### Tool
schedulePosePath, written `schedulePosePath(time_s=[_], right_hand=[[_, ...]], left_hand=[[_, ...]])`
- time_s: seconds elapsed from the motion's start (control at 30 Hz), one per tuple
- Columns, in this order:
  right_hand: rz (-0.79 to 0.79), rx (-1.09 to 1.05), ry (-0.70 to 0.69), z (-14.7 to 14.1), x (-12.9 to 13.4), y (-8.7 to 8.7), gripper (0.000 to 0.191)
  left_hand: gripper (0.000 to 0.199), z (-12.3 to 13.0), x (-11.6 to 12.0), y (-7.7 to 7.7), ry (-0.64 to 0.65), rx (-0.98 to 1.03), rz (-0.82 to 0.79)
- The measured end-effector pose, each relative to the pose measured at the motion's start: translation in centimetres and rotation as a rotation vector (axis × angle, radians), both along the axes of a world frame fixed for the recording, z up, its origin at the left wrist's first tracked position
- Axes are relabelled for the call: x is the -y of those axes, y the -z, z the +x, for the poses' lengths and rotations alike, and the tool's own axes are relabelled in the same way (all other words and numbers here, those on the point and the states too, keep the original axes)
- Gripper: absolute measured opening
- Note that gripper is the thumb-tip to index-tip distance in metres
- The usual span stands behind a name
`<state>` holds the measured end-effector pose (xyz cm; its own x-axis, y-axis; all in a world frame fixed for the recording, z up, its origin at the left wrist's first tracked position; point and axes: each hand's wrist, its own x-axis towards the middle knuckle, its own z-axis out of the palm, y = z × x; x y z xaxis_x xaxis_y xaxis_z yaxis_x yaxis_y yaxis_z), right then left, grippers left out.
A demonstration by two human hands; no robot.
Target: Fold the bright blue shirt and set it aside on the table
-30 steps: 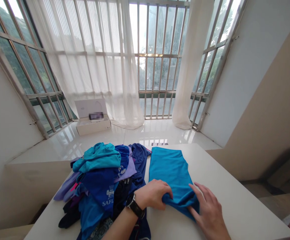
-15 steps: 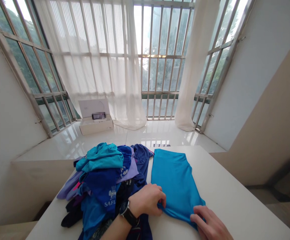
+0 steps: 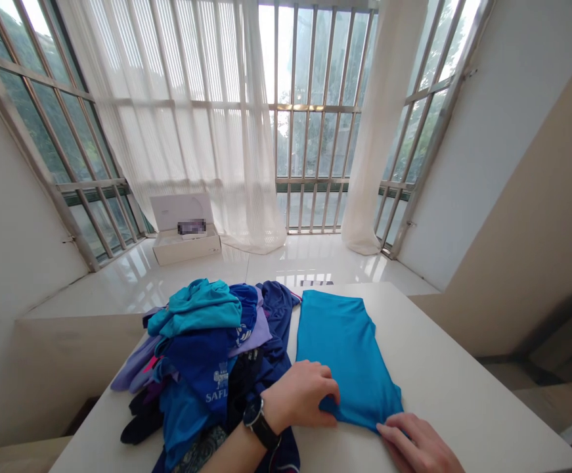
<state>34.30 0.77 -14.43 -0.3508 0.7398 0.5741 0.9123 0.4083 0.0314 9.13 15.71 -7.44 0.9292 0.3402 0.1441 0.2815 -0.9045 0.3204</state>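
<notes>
A bright blue garment (image 3: 339,348) lies spread flat on the white table (image 3: 438,381). My left hand (image 3: 310,394), with a black watch (image 3: 261,420) on its wrist, has its fingers curled on the garment's near left corner. At the near right corner, my right hand (image 3: 416,440) pinches the fabric edge between thumb and fingers. To the left, beside my left forearm, is a heap of crumpled clothes (image 3: 197,355) in teal, navy, purple and black.
An open white box (image 3: 187,246) stands on the window ledge (image 3: 266,266) behind the table. Sheer curtains (image 3: 192,131) hang before barred windows. Walls flank both sides.
My left hand has shifted slightly right along the garment's near edge. That edge now lies flatter and straighter. The whole view has shifted a little.
</notes>
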Motion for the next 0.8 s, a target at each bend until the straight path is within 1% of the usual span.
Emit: schedulePosePath(time_s=[0.1, 0.2, 0.3, 0.37, 0.43, 0.5, 0.57, 0.6, 0.67, 0.73, 0.8], right_hand=[[0.006, -0.018, 0.094, 0.1, -0.5, -0.2, 0.017], [-0.009, -0.043, 0.170, 0.3, -0.7, 0.1, 0.019], [0.009, -0.017, 0.146, 0.7, -0.6, 0.5, 0.017], [0.027, 0.009, 0.118, 1.0, -0.4, 0.6, 0.016], [0.019, 0.016, 0.109, 1.3, -0.2, 0.5, 0.014], [-0.021, 0.004, 0.123, 1.1, -0.1, 0.1, 0.014], [-0.057, -0.009, 0.135, 0.5, -0.2, -0.5, 0.015], [-0.061, -0.012, 0.142, 0.0, -0.4, -0.8, 0.017], [-0.050, -0.012, 0.149, -1.4, -1.0, -1.5, 0.029], [-0.038, -0.013, 0.152, -2.9, -1.7, -2.0, 0.043], [-0.053, -0.026, 0.151, -4.0, -2.4, -2.1, 0.045]], left_hand=[[0.017, 0.6, 0.4, 0.5, -0.024, -0.013, 0.078], [0.016, 0.6, 0.4, 0.5, -0.028, -0.012, 0.114], [0.019, 0.2, 0.4, 0.0, -0.021, -0.046, 0.140], [0.018, 0.0, 0.6, -0.4, -0.048, -0.095, 0.172], [0.014, 0.0, 1.1, -0.6, -0.084, -0.144, 0.211], [0.008, 0.3, 1.7, -0.5, -0.104, -0.167, 0.251], [0.004, 0.8, 2.2, -0.1, -0.113, -0.168, 0.284], [0.006, 1.0, 2.4, 0.1, -0.119, -0.166, 0.293], [0.008, 1.5, 2.6, 0.4, -0.138, -0.159, 0.291], [0.006, 1.7, 2.5, 0.5, -0.159, -0.143, 0.259], [0.007, 1.6, 2.1, 0.4, -0.185, -0.113, 0.204]])
